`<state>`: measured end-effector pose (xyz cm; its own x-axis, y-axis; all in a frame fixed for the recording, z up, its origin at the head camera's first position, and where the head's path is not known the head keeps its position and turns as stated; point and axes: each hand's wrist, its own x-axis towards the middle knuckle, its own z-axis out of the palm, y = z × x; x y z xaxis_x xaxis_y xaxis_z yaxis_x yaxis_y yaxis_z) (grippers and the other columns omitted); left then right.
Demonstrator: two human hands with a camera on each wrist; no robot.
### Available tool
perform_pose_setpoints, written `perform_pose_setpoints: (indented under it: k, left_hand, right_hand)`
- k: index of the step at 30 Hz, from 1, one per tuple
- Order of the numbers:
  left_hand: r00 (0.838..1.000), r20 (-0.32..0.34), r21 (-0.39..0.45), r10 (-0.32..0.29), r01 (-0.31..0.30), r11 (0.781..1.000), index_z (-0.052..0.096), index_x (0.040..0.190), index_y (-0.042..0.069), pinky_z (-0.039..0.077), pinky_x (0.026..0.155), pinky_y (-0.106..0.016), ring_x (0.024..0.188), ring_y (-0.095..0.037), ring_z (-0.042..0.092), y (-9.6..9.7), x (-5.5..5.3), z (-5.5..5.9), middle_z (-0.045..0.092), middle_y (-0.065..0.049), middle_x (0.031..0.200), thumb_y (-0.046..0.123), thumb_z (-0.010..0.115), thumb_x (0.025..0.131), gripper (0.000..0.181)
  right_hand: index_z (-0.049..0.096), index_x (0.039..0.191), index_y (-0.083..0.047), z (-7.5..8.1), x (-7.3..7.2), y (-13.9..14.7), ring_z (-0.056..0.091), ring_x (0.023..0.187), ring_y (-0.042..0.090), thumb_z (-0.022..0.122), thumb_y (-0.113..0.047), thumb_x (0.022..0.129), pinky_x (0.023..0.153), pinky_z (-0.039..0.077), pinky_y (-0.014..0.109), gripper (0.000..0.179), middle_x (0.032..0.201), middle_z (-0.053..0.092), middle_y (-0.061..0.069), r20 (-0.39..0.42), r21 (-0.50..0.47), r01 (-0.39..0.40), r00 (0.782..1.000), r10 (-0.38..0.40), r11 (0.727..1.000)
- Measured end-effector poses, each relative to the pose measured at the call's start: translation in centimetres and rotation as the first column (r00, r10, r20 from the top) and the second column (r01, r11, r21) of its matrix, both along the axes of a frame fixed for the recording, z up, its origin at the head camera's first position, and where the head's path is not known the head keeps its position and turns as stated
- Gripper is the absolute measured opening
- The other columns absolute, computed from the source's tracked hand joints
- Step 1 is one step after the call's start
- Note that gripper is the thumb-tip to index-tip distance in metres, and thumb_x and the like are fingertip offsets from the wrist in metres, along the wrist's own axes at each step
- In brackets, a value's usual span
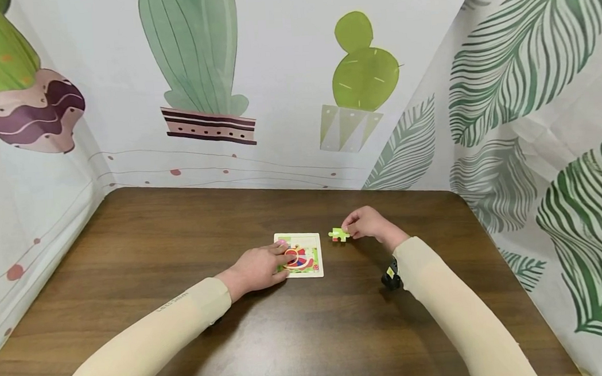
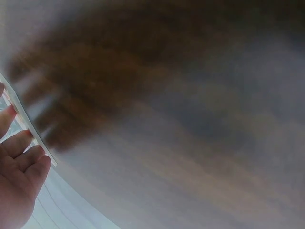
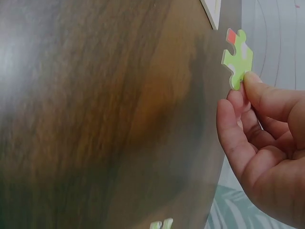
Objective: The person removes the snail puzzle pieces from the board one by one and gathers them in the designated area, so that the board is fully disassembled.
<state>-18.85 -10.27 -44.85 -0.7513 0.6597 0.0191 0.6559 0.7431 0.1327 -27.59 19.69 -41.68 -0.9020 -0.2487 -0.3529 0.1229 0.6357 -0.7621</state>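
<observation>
A small square jigsaw puzzle board (image 1: pixel 321 261) with a pale frame lies on the table, showing a red and blue picture on green. My left hand (image 1: pixel 258 268) rests over its left side, fingers extended and hiding part of the picture. From the left wrist, the fingers (image 2: pixel 17 143) reach along the board's edge. Right of the board, my right hand (image 1: pixel 369 223) pinches a green puzzle piece (image 1: pixel 339 235) between thumb and finger. This puzzle piece (image 3: pixel 238 59) has a red corner and pale patches and is held by one end.
The brown wooden table (image 1: pixel 179 230) meets a wall covering printed with cacti and leaves at the back. A black wrist camera (image 1: pixel 391 278) hangs under the right cuff. A small green and white piece (image 3: pixel 161 223) lies at the bottom of the right wrist view.
</observation>
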Motion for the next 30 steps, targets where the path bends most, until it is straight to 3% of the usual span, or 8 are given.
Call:
perform_pose_setpoints:
  k: [12,20,27,30]
  left_hand:
    - [0.999,-0.035,-0.003,-0.006,0.006,1.0,0.07,0.133,0.015,0.052,0.11,-0.04,0.137,-0.028,0.06,-0.1,0.1,-0.1,0.063,-0.014,0.144,0.033,0.063,0.098,0.041]
    - [1.0,-0.018,-0.016,0.001,-0.001,1.0,0.069,0.135,0.016,0.052,0.11,-0.041,0.138,-0.027,0.06,-0.2,0.2,0.0,0.062,-0.014,0.146,0.034,0.062,0.098,0.042]
    - [0.999,-0.038,-0.015,-0.008,0.008,1.0,0.069,0.135,0.016,0.052,0.11,-0.04,0.137,-0.027,0.061,-0.2,0.1,-0.1,0.063,-0.014,0.145,0.033,0.062,0.098,0.041]
    - [0.999,-0.037,-0.013,-0.002,0.002,1.0,0.069,0.135,0.016,0.052,0.109,-0.041,0.136,-0.027,0.061,-0.2,0.2,-0.1,0.063,-0.014,0.145,0.033,0.062,0.098,0.041]
  right_hand:
    - [0.069,0.112,0.014,0.2,-0.2,2.2,0.062,0.077,0.008,0.065,-0.003,0.097,0.085,0.063,0.035,0.023,0.089,0.072,0.005,0.014,0.048,-0.001,1.0,0.001,0.999]
    - [0.068,0.112,0.016,0.4,0.1,3.1,0.06,0.077,0.007,0.065,-0.003,0.097,0.081,0.062,0.032,0.024,0.083,0.068,0.0,0.017,0.063,-0.006,1.0,0.005,0.998]
    - [0.075,0.1,0.004,-0.2,-0.5,4.6,0.061,0.076,0.011,0.073,-0.011,0.093,0.074,0.06,0.028,0.017,0.082,0.068,0.003,0.02,0.043,-0.037,0.999,0.037,0.998]
    - [0.075,0.101,0.005,-0.3,-0.6,4.7,0.062,0.077,0.011,0.072,-0.011,0.094,0.074,0.06,0.029,0.018,0.083,0.068,0.003,0.019,0.054,-0.034,0.999,0.033,0.998]
